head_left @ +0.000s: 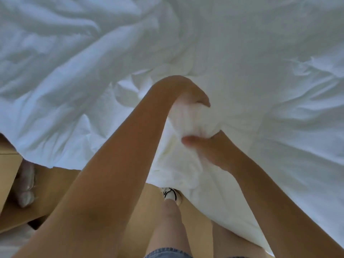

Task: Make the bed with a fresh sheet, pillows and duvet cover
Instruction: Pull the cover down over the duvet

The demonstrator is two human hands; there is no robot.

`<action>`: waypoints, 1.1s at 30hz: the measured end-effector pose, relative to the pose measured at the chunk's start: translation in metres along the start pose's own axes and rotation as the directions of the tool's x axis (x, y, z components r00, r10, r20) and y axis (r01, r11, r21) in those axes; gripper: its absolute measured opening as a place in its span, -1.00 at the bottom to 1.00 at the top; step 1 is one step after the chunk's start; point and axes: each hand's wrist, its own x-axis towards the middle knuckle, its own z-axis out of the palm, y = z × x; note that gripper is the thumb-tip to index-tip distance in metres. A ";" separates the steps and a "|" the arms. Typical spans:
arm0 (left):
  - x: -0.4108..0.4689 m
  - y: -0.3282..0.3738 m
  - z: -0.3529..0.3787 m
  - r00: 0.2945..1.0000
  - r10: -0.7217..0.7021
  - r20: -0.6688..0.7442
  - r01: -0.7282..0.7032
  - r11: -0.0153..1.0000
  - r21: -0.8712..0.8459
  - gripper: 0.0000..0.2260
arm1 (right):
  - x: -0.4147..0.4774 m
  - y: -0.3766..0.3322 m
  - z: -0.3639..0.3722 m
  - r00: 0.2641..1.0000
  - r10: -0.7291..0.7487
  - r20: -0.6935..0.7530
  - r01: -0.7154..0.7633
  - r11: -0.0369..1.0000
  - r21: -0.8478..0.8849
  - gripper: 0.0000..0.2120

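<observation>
Both hands are gripping one bunched wad of white bedding (242,62). Left hand (189,95) is curling over the wad's top, fingers buried in the fabric, mostly its back showing. Right hand (210,151) is clamping just below it, thumb (188,141) pressing across the front of the bunch, other fingers hiding behind cloth. Both hands are blurring, so finer finger detail can't be told.

Around the grip: straight below, a foot in a white sock (170,194) with black marks is peeking out from under the hanging cloth edge, touching it. A bare leg (169,220) and a strip of denim (167,255) are sitting further below. Down-left of the grip, brown cardboard (9,170) is lying with a clear-wrapped bundle (26,185) against it, well apart from the hands. Left forearm (111,164) is crossing in front of part of that cardboard.

Bedding is spreading above and to both sides of the grip, heavily creased, bluish white. The wad in the hands is looking creamier and is draping down off the near edge toward the sock. Can't tell sheet from duvet cover.
</observation>
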 end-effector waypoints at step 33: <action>0.078 0.118 -0.009 0.924 0.380 0.039 -0.228 0.631 -0.742 -0.60 | 0.086 -0.014 -0.156 0.365 0.219 -0.905 0.083 0.960 0.266 -0.67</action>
